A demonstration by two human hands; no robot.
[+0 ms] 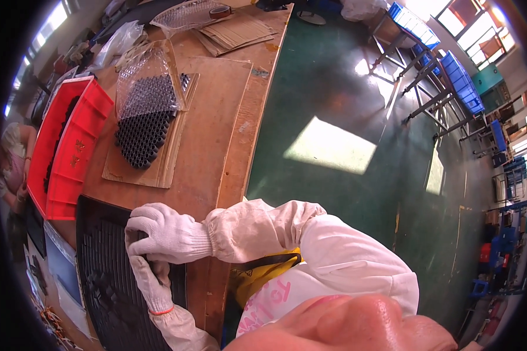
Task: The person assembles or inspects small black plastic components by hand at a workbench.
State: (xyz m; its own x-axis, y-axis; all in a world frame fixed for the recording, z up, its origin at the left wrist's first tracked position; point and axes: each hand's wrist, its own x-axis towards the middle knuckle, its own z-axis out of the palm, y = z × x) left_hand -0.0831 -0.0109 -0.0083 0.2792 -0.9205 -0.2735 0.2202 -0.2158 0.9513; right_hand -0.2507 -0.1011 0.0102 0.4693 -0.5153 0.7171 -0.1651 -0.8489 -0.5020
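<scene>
My right hand [173, 234], in a white knit glove, reaches over the edge of a black tray [93, 206] with its fingers curled. Just below it is my left hand [150, 284], in a white glove with an orange cuff edge. The two hands meet at the fingertips, both closed. Whatever is between them is hidden by the gloves. Under and beside the hands, the tray holds rows of slim black pieces [108, 248]. More black pieces [108, 298] lie in a loose heap at its lower part.
A red crate [79, 158] with black parts stands beyond the tray. Black tubes [140, 140] stand packed on cardboard [161, 172], partly under bubble wrap [149, 73]. Flat cardboard [240, 32] and a tape roll [220, 11] lie farther along. Another person [14, 164] is at the left edge.
</scene>
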